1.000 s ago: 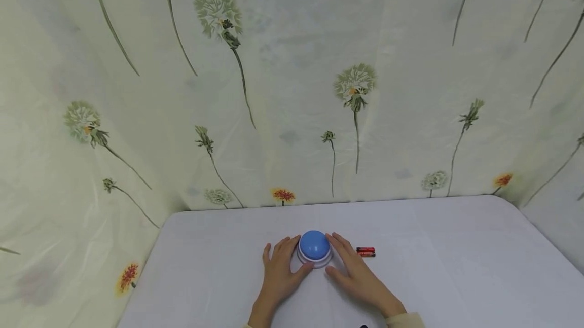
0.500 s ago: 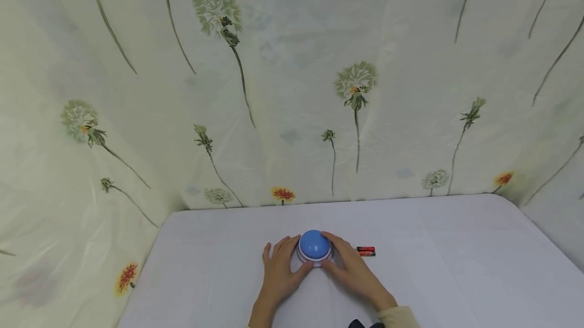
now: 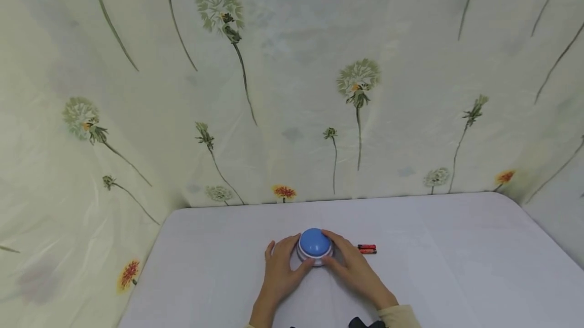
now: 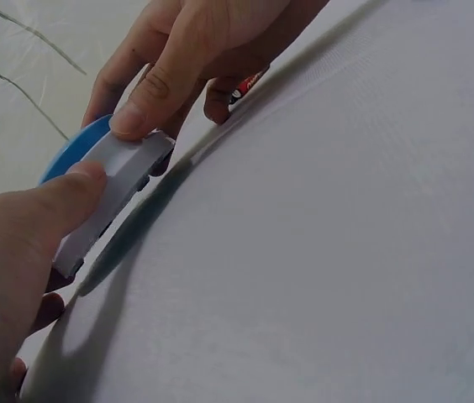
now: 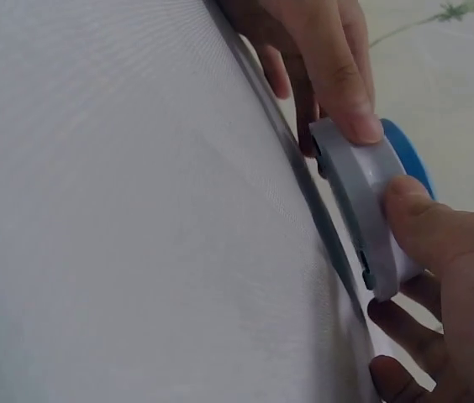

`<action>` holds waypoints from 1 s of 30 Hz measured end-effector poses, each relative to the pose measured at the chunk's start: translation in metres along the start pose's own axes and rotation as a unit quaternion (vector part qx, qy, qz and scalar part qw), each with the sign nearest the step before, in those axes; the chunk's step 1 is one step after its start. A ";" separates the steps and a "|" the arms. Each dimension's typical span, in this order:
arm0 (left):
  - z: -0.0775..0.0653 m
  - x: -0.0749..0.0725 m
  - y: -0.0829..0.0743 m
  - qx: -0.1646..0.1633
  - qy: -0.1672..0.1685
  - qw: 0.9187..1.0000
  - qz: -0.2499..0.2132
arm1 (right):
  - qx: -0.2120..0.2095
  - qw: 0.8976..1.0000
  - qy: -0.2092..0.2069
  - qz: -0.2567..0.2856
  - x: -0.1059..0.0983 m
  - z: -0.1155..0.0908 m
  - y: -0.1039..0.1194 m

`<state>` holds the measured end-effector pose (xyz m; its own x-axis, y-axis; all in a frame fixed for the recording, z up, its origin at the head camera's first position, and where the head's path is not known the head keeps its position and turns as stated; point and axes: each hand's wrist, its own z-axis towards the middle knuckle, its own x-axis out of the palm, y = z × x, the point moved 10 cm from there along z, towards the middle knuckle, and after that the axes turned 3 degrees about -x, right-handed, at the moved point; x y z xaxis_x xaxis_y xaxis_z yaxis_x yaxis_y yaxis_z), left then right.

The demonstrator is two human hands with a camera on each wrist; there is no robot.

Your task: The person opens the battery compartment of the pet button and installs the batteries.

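A round push button [image 3: 315,242] with a blue domed top and a white base is between both hands near the middle of the table. From its left side, my left hand [image 3: 279,269] grips the base with the thumb at the near edge. My right hand [image 3: 358,269] grips it from the right, thumb also on the near side of the rim. Both wrist views show the white base [image 4: 119,185] slightly above the cloth, with a gap and a shadow under it. Small dark feet show along its underside. The fingers hide parts of its sides.
Two red and black batteries [image 3: 367,249] lie side by side just right of my right hand. A white cloth covers the table [image 3: 456,257]. Behind it hangs a curtain [image 3: 292,89] printed with dandelions. A black object [image 3: 365,323] shows at the bottom edge by the right sleeve.
My right hand has moved left, from beside the push button to a grip on it. In the head view the left hand stays almost where it was. The batteries have not moved.
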<state>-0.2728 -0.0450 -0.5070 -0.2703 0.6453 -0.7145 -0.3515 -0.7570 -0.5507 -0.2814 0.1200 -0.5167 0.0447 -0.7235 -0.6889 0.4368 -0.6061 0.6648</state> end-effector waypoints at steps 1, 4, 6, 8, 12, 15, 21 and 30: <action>0.000 0.000 0.001 0.000 0.001 1.000 -0.008 | 0.002 1.000 0.001 0.008 0.000 0.000 0.000; -0.001 0.001 0.005 -0.009 0.016 0.999 -0.045 | 0.018 0.999 0.005 0.033 0.001 -0.001 -0.001; -0.001 0.002 0.008 -0.019 0.033 0.996 -0.082 | 0.032 0.998 0.009 0.047 0.001 -0.001 -0.001; -0.001 0.004 0.009 -0.025 0.051 0.990 -0.127 | 0.044 0.997 0.014 0.057 0.002 0.000 -0.001; 0.000 0.006 0.005 -0.012 0.075 0.978 -0.192 | 0.056 0.996 0.030 0.064 0.003 0.001 -0.003; 0.002 0.008 -0.002 0.015 0.076 0.981 -0.180 | 0.068 0.994 0.035 0.075 0.000 0.001 -0.007; 0.003 0.004 -0.007 0.027 0.062 0.989 -0.128 | 0.061 0.991 0.061 0.102 -0.001 0.000 -0.003; 0.006 -0.011 -0.014 0.054 0.018 0.993 -0.099 | 0.052 0.990 0.086 0.103 0.002 0.001 0.005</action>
<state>-0.2703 -0.0413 -0.4889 -0.1557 0.7746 -0.6130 -0.4900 -0.5994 -0.6329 -0.2800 0.1146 -0.5146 0.2788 -0.7736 -0.5691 0.3084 -0.4891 0.8159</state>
